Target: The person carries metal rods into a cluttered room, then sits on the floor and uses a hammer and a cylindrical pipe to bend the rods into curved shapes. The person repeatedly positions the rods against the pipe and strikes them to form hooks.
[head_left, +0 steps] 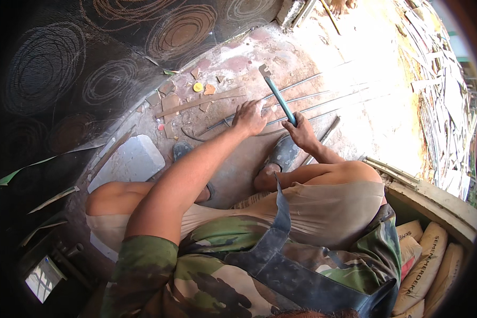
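Wall (42,69) at far left, dark, scrawled with loose chalk rings in white and orange. Below it, a pale slab (130,159) lay on the floor, just beside the person's bent left knee (106,197).

Next along, tile shards (209,89) were scattered near the wall's foot, with a small yellow disc (197,87) among them. A flat brown strip (217,99) ran slantwise through the litter. The left shoe (182,149) was partly covered by the forearm.

Near the middle, the left hand (250,117) was low over thin grey rods (302,81), fingers bent downward, thumb standing apart; could not tell whether it gripped one. The rods lay roughly side by side, slanting up to the right and fading into glare.

Just right of that hand, a teal-handled tool (281,100) slanted across above the rods, its notched dark head at the upper left. The right hand (301,132) was wrapped round the handle's lower end, above the dusty right shoe (284,150).

Farther right, a dark bar (331,131) lay aslant; beyond it, a heap of pale splintered strips (440,106). Lower right, brown paper sacks (423,267) leaned together.
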Motion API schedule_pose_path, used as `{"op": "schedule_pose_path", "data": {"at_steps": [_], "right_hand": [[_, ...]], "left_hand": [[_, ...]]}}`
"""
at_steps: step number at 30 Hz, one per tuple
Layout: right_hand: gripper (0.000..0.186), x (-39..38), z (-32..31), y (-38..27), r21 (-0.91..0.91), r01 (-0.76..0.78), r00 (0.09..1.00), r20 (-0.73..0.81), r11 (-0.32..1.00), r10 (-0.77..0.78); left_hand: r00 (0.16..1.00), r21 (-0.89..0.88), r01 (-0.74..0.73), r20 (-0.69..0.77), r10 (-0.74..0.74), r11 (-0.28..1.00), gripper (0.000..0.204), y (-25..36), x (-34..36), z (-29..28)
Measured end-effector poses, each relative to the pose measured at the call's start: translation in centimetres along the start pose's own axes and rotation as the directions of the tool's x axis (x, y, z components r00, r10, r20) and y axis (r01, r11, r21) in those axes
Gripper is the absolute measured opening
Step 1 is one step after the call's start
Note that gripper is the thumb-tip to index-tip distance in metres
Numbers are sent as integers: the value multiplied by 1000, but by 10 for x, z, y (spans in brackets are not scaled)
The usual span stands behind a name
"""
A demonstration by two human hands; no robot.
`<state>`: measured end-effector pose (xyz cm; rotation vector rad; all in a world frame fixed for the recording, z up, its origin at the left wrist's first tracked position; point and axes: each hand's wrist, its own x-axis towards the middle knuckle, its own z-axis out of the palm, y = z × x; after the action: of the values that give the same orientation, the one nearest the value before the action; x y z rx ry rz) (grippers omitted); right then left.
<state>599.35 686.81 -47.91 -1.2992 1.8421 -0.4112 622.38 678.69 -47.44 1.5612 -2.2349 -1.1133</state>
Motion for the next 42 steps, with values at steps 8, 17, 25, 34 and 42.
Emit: {"op": "schedule_pose_path", "data": {"at_steps": [8, 17, 25, 34, 42], "right_hand": [[54, -59, -32, 42, -93, -132, 975, 166, 987, 146], [45, -111, -53, 87, 370, -430, 891, 323, 823, 321], [37, -94, -211, -118, -123, -108, 970, 203, 986, 132], [44, -132, -213, -273, 150, 253, 962, -146, 956, -232], [16, -178, -294, -391, -85, 764, 561, -400, 639, -724]], "left_hand": [[963, 563, -261, 204, 174, 784, 30, -116, -71, 44], [822, 433, -477, 529, 213, 765, 29, -72, -15, -20], [738, 450, -654, 203, 644, 608, 27, -10, 23, -152], [241, 616, -722, -206, 949, 317, 19, 182, -39, -345], [-118, 570, -645, -733, 670, 510, 83, 257, -105, -392]]}}
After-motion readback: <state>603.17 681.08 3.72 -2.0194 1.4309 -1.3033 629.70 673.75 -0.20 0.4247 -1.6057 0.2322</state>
